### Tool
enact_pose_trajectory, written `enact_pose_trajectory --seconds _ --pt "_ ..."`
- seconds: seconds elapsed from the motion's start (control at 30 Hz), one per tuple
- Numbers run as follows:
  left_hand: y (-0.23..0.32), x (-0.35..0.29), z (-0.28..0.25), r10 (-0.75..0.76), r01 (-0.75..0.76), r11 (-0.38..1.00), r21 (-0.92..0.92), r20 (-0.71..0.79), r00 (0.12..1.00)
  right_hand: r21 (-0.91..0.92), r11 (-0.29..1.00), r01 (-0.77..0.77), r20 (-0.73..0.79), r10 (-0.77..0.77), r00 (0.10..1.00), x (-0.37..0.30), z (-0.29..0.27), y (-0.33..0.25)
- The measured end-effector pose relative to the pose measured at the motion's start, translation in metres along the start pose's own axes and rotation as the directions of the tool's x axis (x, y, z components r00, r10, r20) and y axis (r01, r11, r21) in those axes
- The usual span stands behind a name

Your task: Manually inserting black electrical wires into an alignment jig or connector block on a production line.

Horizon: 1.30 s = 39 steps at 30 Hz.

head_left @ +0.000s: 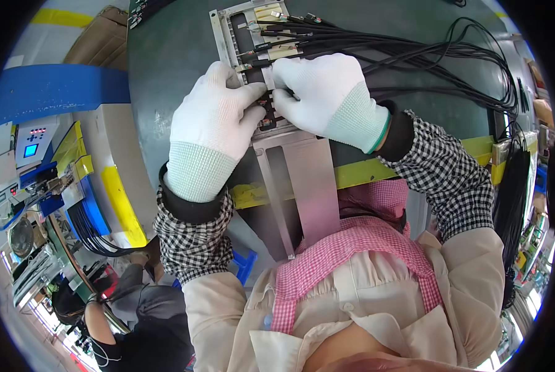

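Note:
A metal fixture (pixel 221 38) with a long slotted frame lies on the dark green table. Several black cables (pixel 389 54) lie with their connector ends across its upper part and run off to the right. My left hand (pixel 208 121), in a white knitted glove, is closed at the fixture's near end, thumb and fingertips bent together over its slot. Opposite it, my right hand (pixel 324 90), gloved alike, has its fingers pinched at the slot's right edge. Small dark parts (pixel 267 118) show between the hands. Whatever the fingertips grip is hidden.
Below the fixture, a flat metal chute (pixel 311 186) slopes from the table edge toward my apron. Yellow tape (pixel 367 175) marks that edge. At the left stands a machine with a small blue screen (pixel 30 150). Another person (pixel 147 310) sits at lower left; black cables (pixel 514 204) hang at right.

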<state>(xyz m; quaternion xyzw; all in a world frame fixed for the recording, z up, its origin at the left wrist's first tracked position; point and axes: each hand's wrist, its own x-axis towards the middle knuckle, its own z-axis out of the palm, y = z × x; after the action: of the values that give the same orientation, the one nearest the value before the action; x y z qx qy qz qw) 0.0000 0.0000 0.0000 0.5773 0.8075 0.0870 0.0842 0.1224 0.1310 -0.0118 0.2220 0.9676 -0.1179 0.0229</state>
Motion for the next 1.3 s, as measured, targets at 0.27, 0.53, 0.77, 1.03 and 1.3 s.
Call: enact_pose_trajectory --seconds 0.27,0.53,0.77,1.03,1.3 --pt "-0.002 -0.005 0.001 0.009 -0.013 0.995 -0.102 -0.042 0.999 0.195 0.931 0.309 -0.259 -0.255 0.932 -0.02 0.008 0.045" --pt "-0.002 0.001 0.001 -0.014 0.009 0.99 -0.144 -0.036 0.999 0.022 0.896 0.444 -0.55 -0.36 0.754 -0.023 0.02 0.062" --pt "0.008 0.0 0.003 0.044 -0.023 0.988 0.152 -0.136 0.99 -0.001 0.893 0.451 -0.414 -0.411 0.812 -0.018 0.004 0.066" --pt "-0.013 0.009 0.008 0.021 -0.05 0.988 -0.148 -0.191 0.981 0.038 0.94 0.34 -0.388 -0.3 0.872 0.011 0.003 0.076" --pt "-0.024 0.022 0.018 -0.019 -0.021 0.995 -0.102 -0.379 0.925 -0.272 0.942 0.195 -0.315 -0.279 0.907 0.02 0.01 0.062"
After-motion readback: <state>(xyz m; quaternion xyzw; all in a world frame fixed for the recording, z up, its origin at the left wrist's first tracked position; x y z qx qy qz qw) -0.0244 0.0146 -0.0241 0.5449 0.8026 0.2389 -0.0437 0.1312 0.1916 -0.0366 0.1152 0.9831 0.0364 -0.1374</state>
